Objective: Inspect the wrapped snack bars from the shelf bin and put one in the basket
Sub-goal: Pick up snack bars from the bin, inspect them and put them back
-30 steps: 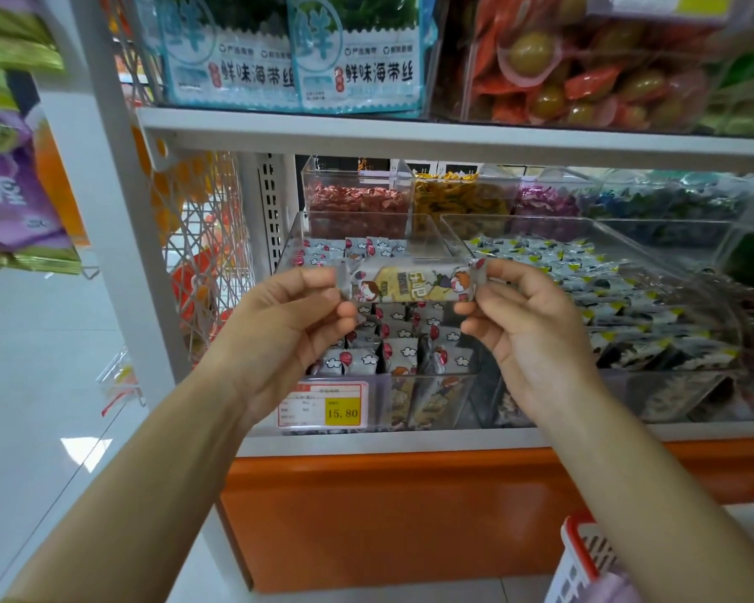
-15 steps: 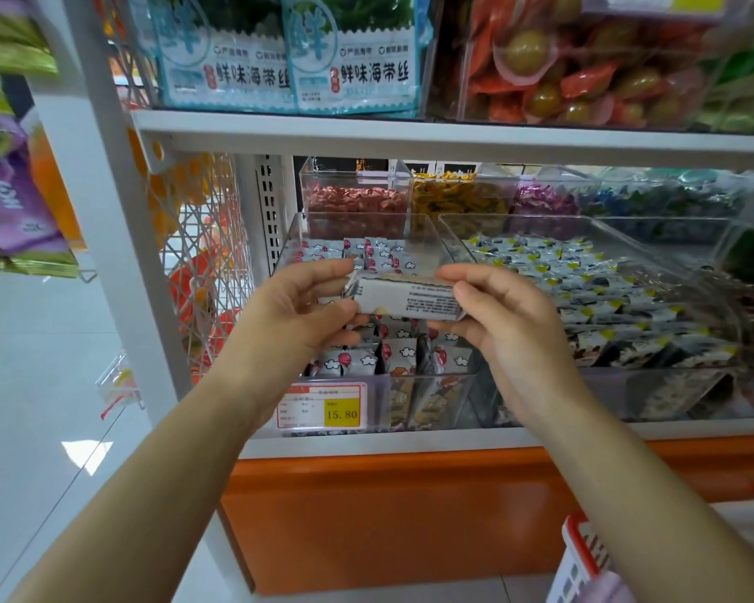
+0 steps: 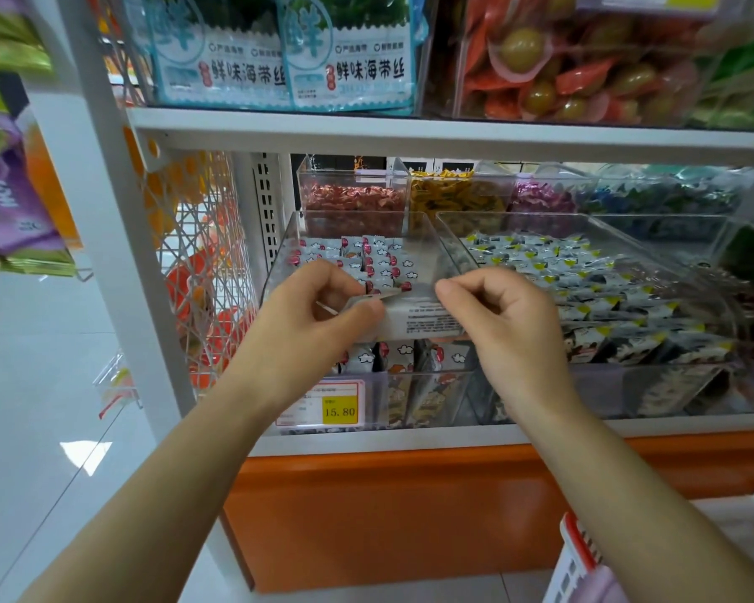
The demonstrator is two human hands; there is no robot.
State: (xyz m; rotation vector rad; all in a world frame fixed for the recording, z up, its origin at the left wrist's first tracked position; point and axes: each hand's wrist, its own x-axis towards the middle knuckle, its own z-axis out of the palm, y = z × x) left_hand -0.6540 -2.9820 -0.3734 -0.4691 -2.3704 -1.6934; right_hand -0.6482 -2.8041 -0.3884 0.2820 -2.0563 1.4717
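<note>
Both hands hold one wrapped snack bar in front of the clear shelf bin. Its white back with small printed text faces me. My left hand pinches the bar's left end and my right hand pinches its right end. The bin behind is filled with several similar bars in white wrappers with red and cloud prints. A corner of the red-and-white basket shows at the lower right, below my right forearm.
A second clear bin of yellow-and-black wrapped snacks stands right of the first. Smaller candy bins stand behind. A yellow price tag reads 15.80. The upper shelf carries seaweed packs. An orange base panel runs below.
The bar has been turned over in my hands: its colourful front faced me a second ago, now the white printed back does. Both hands sit slightly closer together.
</note>
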